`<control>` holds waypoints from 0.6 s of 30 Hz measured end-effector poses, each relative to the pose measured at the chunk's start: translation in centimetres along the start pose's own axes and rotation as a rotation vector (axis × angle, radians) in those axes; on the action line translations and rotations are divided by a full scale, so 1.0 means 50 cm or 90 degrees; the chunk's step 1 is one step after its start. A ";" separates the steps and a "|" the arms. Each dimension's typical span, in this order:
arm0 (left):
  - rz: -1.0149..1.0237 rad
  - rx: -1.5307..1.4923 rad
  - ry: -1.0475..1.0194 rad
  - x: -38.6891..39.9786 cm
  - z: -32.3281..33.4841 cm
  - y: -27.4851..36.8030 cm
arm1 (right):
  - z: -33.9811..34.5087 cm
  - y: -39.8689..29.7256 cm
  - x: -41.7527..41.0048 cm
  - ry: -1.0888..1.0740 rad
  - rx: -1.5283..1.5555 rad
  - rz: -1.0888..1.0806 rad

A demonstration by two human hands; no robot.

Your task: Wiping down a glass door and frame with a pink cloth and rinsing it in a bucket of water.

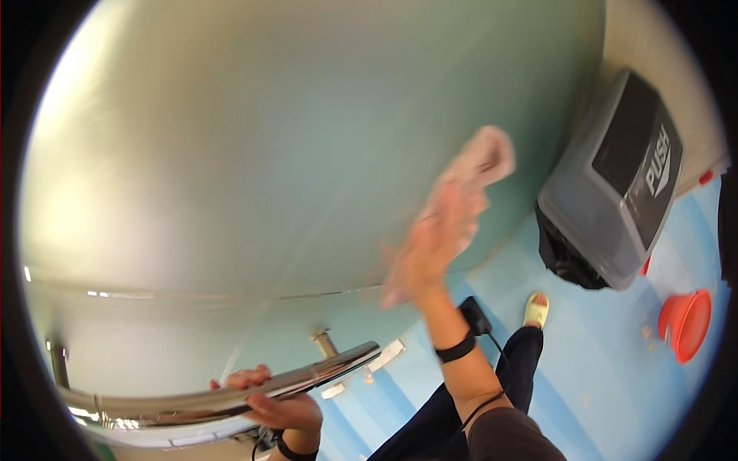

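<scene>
A large frosted glass door panel fills the upper left and middle of the view. A long polished metal pull handle is mounted on it, and my left hand wraps around this bar near its middle. Farther right, my right hand presses a folded pink cloth against the glass surface; hand and cloth are blurred. The cloth extends past my fingertips and also shows below my palm. Black bands with cables sit on both wrists.
A grey trash bin with a black push lid and black liner stands right of the glass. Beyond it, a red plastic basin rests on the blue striped floor. My foot in a yellow slipper is below the bin.
</scene>
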State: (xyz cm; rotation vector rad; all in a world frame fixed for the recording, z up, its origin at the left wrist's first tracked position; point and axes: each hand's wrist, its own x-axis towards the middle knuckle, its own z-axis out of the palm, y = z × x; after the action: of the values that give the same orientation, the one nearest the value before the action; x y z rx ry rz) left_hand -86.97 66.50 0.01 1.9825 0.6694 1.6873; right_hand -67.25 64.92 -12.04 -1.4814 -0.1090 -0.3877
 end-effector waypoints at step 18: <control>-0.239 -0.271 -0.207 0.000 -0.053 0.049 | 0.027 -0.264 0.003 -0.636 0.121 -0.520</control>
State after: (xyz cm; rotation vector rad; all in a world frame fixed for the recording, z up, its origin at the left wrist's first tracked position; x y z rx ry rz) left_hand -89.40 64.64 1.93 1.6499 0.4763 1.1384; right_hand -71.08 65.67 0.64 -1.2628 -1.5293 -0.2297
